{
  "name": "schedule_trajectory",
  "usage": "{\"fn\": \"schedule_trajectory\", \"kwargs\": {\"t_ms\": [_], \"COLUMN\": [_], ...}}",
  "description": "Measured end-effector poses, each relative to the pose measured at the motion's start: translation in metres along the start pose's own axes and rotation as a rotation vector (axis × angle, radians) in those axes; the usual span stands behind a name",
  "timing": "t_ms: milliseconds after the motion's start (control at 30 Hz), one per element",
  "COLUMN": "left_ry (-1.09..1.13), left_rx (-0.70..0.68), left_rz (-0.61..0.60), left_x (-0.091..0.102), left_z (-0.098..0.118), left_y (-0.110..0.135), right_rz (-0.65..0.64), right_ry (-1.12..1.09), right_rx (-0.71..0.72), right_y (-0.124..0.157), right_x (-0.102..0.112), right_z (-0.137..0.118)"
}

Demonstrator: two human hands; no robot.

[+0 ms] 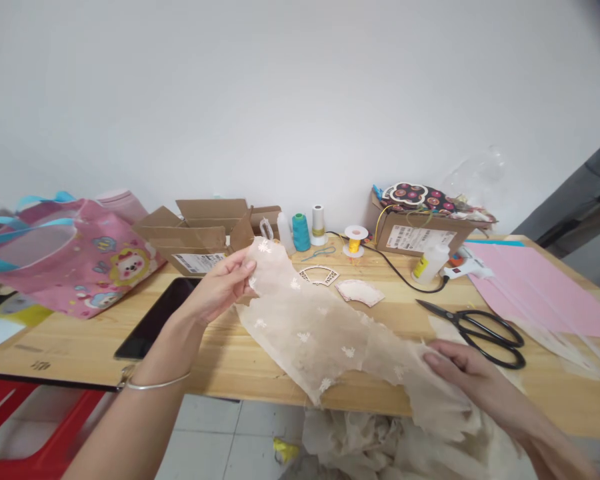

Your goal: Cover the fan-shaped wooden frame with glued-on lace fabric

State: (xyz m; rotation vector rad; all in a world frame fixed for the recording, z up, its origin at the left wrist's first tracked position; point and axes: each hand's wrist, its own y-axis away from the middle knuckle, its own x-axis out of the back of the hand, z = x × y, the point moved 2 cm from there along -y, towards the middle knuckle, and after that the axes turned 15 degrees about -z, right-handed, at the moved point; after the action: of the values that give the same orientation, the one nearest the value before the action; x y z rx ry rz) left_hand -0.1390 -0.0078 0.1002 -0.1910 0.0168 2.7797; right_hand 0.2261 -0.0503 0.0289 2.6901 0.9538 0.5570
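A sheer beige fabric (pixel 325 340) with small white embroidered flowers stretches between my hands above the table's front edge. My left hand (pixel 227 283) pinches its upper left corner. At the right, my right hand (pixel 465 370) grips the other end, thumb on top. More of the same cloth hangs bunched below the table edge. Just beyond the fabric lie a fan-shaped openwork frame (pixel 320 274) and a pale fan-shaped piece (pixel 360 292). Black-handled scissors (pixel 480 330) rest beside my right hand, blades pointing left.
Cardboard boxes (pixel 200 233), a teal thread cone (pixel 301 232), a spool of yellow thread (pixel 355 241) and a glue bottle (pixel 430 263) stand along the wall. A black tablet (pixel 153 323) and a pink bag (pixel 100 260) are left, pink sheets (pixel 555 287) right. A red stool (pixel 45 427) is below.
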Motion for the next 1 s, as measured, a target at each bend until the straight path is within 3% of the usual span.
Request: {"fn": "schedule_trajectory", "kwargs": {"t_ms": [67,133,233,300,400,500,600,767,900,1000], "left_ry": [-0.007,-0.040,-0.193,-0.408,-0.793,-0.959,-0.964,-0.837,-0.697,-0.719], "left_rx": [-0.026,-0.059,-0.090,-0.099,-0.080,0.022,0.055,-0.057,-0.209,-0.342], "left_rz": [0.042,0.092,0.203,0.313,0.438,0.535,0.648,0.774,0.735,0.722], "left_x": [-0.003,-0.005,-0.002,0.005,0.018,0.033,0.044,0.048,0.036,0.016], "left_z": [0.004,0.007,0.005,0.002,0.000,0.001,0.007,0.022,0.028,0.033], "left_y": [-0.004,-0.011,-0.023,-0.029,-0.030,-0.021,-0.009,0.003,0.005,0.008], "right_rz": [-0.181,-0.237,-0.051,0.056,0.077,0.053,0.125,0.130,0.092,0.121], "right_ry": [0.008,0.024,0.054,0.117,0.194,0.190,0.224,0.130,0.124,0.226], "right_rx": [0.004,0.017,0.032,0.035,0.027,0.046,0.050,0.044,0.042,0.072], "right_y": [0.003,0.003,-0.004,-0.009,-0.011,-0.009,-0.008,-0.011,-0.012,-0.012], "right_x": [-0.007,-0.009,-0.002,0.005,0.012,0.013,0.015,0.017,0.017,0.016], "right_z": [-0.004,-0.008,-0.009,-0.006,0.002,0.006,0.007,0.015,0.018,0.007]}}
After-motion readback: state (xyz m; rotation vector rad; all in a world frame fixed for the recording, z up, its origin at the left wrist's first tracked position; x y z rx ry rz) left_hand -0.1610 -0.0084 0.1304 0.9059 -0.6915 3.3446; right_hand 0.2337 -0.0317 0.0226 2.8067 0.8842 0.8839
